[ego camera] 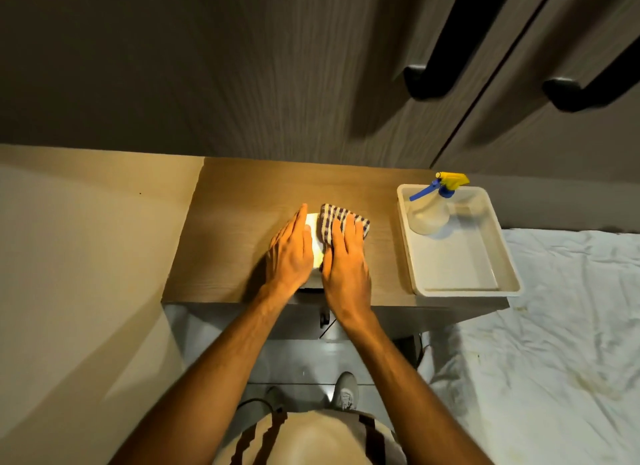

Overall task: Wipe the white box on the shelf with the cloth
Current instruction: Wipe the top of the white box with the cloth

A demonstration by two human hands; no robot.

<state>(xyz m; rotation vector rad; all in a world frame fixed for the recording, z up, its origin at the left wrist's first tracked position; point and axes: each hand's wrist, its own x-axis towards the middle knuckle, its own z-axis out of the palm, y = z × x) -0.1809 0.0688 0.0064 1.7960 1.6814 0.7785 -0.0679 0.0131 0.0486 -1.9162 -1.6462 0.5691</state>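
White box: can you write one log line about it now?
step: wipe box | left hand: flat on white box | right hand: presses striped cloth on it | spray bottle: in tray

Box point(314, 243) on shelf point(228, 243); tray point(464, 284) right, holding bottle point(429, 212).

We see a dark wood-grain wall panel point(207, 66) ahead, cabinet doors point(388, 66) with black handles point(426, 80) upper right, a beige wall point(69, 257) left, a bed point(571, 326) in a rumpled white sheet right, grey floor point(304, 395) below, all in warm light.
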